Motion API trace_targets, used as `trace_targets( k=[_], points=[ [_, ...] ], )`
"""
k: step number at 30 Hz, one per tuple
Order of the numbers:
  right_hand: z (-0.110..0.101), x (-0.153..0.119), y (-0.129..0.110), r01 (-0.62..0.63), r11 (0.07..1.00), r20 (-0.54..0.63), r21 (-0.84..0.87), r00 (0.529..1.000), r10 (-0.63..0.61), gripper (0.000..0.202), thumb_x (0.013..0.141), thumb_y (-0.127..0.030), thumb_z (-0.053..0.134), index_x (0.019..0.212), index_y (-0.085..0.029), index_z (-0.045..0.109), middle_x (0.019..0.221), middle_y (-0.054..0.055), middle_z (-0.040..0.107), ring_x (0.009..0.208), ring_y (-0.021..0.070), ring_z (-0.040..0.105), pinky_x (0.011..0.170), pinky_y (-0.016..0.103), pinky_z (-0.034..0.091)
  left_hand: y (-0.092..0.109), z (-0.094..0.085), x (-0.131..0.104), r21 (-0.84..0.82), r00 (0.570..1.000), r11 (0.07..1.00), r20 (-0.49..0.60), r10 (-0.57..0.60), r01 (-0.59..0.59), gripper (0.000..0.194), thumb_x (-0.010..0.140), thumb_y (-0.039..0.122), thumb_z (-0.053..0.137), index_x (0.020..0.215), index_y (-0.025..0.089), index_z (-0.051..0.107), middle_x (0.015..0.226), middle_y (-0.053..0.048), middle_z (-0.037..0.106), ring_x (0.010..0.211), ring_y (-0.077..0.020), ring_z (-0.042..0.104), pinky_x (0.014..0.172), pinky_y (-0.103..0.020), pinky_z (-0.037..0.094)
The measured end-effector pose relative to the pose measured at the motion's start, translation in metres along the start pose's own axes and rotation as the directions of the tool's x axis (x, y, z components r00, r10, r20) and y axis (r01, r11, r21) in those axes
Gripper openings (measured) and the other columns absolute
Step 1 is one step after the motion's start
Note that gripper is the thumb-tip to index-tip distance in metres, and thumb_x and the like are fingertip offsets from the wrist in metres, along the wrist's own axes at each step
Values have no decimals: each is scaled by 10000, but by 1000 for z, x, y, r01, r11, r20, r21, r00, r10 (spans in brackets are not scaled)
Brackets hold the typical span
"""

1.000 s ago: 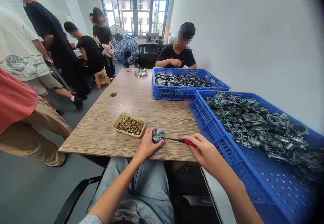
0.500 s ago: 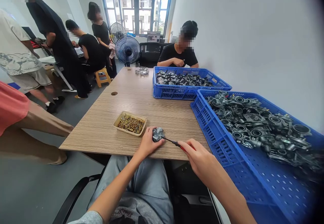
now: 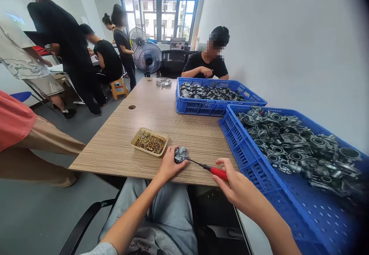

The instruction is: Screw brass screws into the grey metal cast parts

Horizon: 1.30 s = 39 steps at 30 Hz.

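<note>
Honestly, there's not much to read here: the lettering on the grey shirt (image 3: 138, 244) is too blurry, and the laptop (image 3: 177, 43) at the back is too small to make out. The left hand (image 3: 170, 163) is clamped on a metal part (image 3: 181, 154) near the front edge of the surface (image 3: 109, 139), and the right hand (image 3: 238, 186) loosely grips a red screwdriver (image 3: 219, 173), tip at the part. A tub (image 3: 144, 151) of brass screws (image 3: 150, 141) sits just beside the left hand. The near crate (image 3: 305, 199), heaped with parts, crowds the right side, and the far crate (image 3: 201, 110) stands in front of a seated co-worker (image 3: 196, 62). Compared with half a second ago, the right fingers have loosened, so more red handle shows, while the left hand hasn't budged.
</note>
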State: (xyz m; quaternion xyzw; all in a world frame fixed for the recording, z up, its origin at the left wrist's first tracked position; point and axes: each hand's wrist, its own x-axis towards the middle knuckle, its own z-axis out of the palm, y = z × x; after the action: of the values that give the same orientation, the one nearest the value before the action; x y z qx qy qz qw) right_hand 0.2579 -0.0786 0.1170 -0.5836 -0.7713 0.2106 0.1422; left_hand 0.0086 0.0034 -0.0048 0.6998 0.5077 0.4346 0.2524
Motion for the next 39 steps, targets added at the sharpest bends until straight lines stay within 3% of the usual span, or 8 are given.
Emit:
trace_targets(
  k=[6, 10, 14, 20, 24, 30, 36, 39],
  points=[
    [-10, -3, -5, 22, 993, 39, 116, 999, -27, 75, 1026, -328, 377, 1072, -273, 399, 987, 50, 693, 857, 235, 705, 744, 324, 494, -1, 1, -1, 3, 1000, 1000, 3, 12, -12, 578, 789, 362, 784, 1287, 222, 528, 1228, -89, 585, 1182, -256, 589, 1064, -422, 482],
    [-6, 2, -5, 0, 996, 6, 85, 1000, 0, 150, 1038, -400, 368, 1064, -261, 418, 934, 59, 708, 796, 255, 712, 687, 327, 476, -2, 1, -1, 14, 1000, 1000, 2, 7, -7, 586, 799, 380, 777, 1299, 222, 516, 1236, -89, 585, 1191, -257, 585, 1069, -428, 479],
    [2, 9, -1, -81, 997, -102, -9, 992, 80, 270, 1044, -490, 339, 999, -252, 457, 815, 74, 716, 758, 306, 720, 630, 337, 454, -2, 1, -1, 14, 1000, 1000, 0, 6, -6, 577, 803, 374, 773, 1299, 225, 517, 1237, -87, 585, 1192, -255, 586, 1066, -427, 482],
    [0, 2, -6, 56, 994, -76, 95, 996, -49, 239, 1034, -396, 421, 1230, -260, 411, 987, 73, 725, 859, 268, 730, 734, 340, 507, -1, 0, 0, 11, 1000, 1000, -1, -8, 8, 590, 799, 372, 778, 1306, 228, 511, 1240, -89, 582, 1205, -263, 583, 1074, -434, 477],
    [-1, 2, -5, 72, 992, -82, 104, 995, -64, 122, 1036, -360, 402, 1115, -269, 421, 1001, 64, 716, 854, 250, 729, 713, 315, 505, -1, -1, -1, 13, 1000, 1000, -1, -4, 4, 579, 805, 370, 772, 1301, 224, 511, 1241, -86, 579, 1206, -254, 578, 1075, -417, 473],
    [3, 11, 3, -89, 995, -146, -47, 986, 81, 273, 1040, -500, 359, 1030, -241, 447, 772, 72, 708, 748, 318, 732, 614, 325, 465, -2, -1, -1, 27, 1000, 1000, -3, 3, -3, 565, 814, 371, 764, 1299, 223, 515, 1232, -85, 579, 1180, -249, 584, 1054, -412, 480],
    [-1, 4, -4, 77, 989, -93, 128, 994, -65, 249, 1034, -379, 402, 1251, -257, 415, 1070, 97, 713, 938, 279, 734, 759, 352, 517, -2, 0, 0, 27, 1000, 1000, -4, 5, -5, 573, 818, 375, 762, 1307, 222, 505, 1241, -87, 582, 1185, -249, 583, 1068, -416, 472],
    [1, 5, -4, 53, 993, -112, 108, 993, -41, 185, 1038, -381, 377, 1155, -250, 434, 984, 89, 719, 888, 288, 738, 734, 356, 514, -4, 1, 0, 25, 1000, 1000, -8, 9, -9, 569, 811, 373, 764, 1298, 224, 510, 1236, -85, 582, 1179, -251, 587, 1060, -415, 478]
  ],
)
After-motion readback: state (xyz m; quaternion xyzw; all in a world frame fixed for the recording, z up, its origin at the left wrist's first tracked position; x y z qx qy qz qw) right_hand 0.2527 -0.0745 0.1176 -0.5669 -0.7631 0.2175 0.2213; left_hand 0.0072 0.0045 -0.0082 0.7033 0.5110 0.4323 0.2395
